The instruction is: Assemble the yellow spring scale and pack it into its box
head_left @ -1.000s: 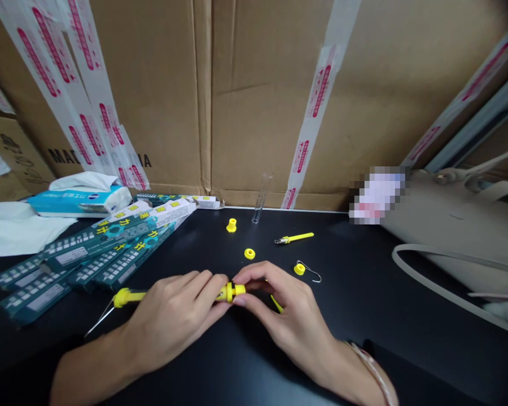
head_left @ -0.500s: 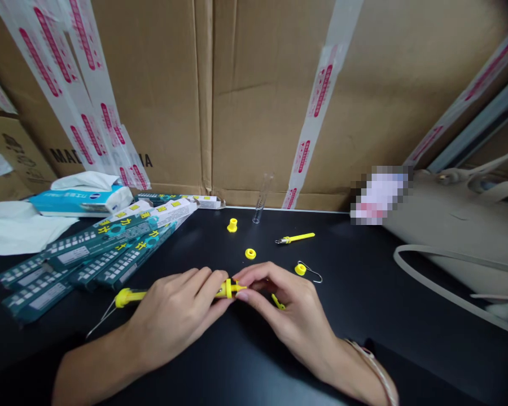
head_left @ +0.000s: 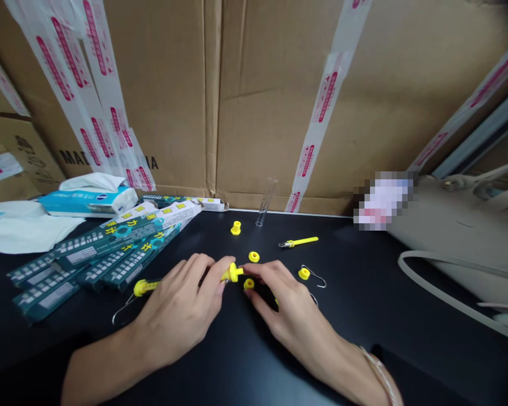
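My left hand [head_left: 184, 301] is closed around a spring scale [head_left: 144, 287] with a yellow end cap and a wire hook sticking out on the left. Past my left fingertips shows the scale's other yellow end [head_left: 233, 273], with a narrow stem pointing right. Just beside it, my right hand [head_left: 285, 307] pinches a small yellow cap [head_left: 248, 283] between thumb and index finger. A yellow piece lies mostly hidden under my right hand, and a bit of wire shows beyond its knuckles.
Behind the hands lie a yellow ring [head_left: 254, 257], a yellow plug [head_left: 236, 228], a clear tube [head_left: 266, 203], a yellow strip with a metal clip [head_left: 300, 242], and a yellow cap with hook [head_left: 303, 273]. Several boxes [head_left: 122, 242] and tissues [head_left: 88, 200] sit left, a bag [head_left: 452, 225] right.
My right fingers have come off the scale's yellow end and now sit slightly apart from it, with a small yellow cap between them. The scale's right end has tilted up a little.
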Motion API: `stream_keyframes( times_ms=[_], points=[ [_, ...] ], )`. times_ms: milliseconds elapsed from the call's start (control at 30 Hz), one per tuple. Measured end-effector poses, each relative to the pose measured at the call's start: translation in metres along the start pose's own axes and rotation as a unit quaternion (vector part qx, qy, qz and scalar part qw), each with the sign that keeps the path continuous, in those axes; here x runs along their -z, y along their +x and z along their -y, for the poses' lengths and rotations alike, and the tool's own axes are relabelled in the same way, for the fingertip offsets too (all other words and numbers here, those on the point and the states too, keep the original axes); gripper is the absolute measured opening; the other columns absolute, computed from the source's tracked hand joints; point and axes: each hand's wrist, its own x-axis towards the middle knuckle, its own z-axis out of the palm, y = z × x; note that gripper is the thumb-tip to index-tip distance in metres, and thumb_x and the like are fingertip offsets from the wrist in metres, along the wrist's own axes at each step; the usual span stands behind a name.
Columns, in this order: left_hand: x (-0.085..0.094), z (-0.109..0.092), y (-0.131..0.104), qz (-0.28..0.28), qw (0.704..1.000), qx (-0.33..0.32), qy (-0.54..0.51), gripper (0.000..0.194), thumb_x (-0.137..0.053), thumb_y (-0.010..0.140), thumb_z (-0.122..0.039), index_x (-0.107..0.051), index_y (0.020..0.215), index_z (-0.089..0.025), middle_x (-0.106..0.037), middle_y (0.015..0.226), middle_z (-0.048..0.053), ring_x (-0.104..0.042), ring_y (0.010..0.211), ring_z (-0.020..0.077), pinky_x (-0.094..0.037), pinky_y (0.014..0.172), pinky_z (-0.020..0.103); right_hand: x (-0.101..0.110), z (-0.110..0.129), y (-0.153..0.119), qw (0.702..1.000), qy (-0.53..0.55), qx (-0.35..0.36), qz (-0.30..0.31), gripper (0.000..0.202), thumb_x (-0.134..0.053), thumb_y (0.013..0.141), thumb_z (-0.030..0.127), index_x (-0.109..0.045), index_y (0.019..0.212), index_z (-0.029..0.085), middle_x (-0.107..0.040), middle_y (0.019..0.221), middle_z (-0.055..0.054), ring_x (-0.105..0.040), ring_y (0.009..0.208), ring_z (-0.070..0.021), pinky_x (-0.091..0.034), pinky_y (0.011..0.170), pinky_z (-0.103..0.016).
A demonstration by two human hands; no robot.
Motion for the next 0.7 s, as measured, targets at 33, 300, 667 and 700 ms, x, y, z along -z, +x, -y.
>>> stream_keyframes(
  times_ms=[33,300,667,700],
  points=[
    [-0.001,0.000,0.000,-0.002,1.000,0.004,0.002,0.034,-0.034,0.105,-0.016,-0.055,0.130,-0.010,-0.065,0.091,0.008,-0.065,0.075,0.0214,-0.054,0.066,0.036,0.001,0.001,0.000,1.000,-0.001,0.010,-0.014,0.032,-0.061,0.095,0.011,-0.060,0.125,0.023,-0.069,0.113,-0.008,-0.065,0.104,-0.0235,-0.057,0.091,-0.040],
    [-0.002,-0.002,0.001,-0.028,1.000,-0.008,-0.001,0.034,-0.036,0.106,-0.015,-0.051,0.136,-0.008,-0.070,0.094,0.008,-0.069,0.079,0.0196,-0.056,0.068,0.032,0.001,0.023,0.006,0.996,0.062,0.049,-0.030,0.019,-0.075,0.091,0.029,-0.070,0.107,0.021,-0.075,0.096,-0.004,-0.063,0.089,-0.0204,-0.054,0.081,-0.034],
    [-0.005,-0.002,0.000,-0.030,0.999,0.005,0.027,0.029,-0.038,0.107,-0.017,-0.054,0.129,-0.008,-0.069,0.091,0.008,-0.069,0.078,0.0204,-0.054,0.064,0.032,-0.004,0.027,0.009,0.992,0.118,-0.034,-0.040,0.009,-0.057,0.101,0.019,-0.063,0.096,0.023,-0.073,0.089,0.001,-0.070,0.077,-0.0144,-0.052,0.074,-0.024],
    [-0.006,-0.002,0.000,-0.023,0.999,0.003,0.043,0.028,-0.038,0.107,-0.018,-0.054,0.128,-0.008,-0.068,0.087,0.006,-0.068,0.074,0.0204,-0.052,0.061,0.032,-0.005,0.027,0.008,0.992,0.121,-0.035,-0.033,0.011,-0.053,0.102,0.019,-0.062,0.097,0.023,-0.073,0.087,0.001,-0.069,0.075,-0.0139,-0.052,0.072,-0.024]
  ],
)
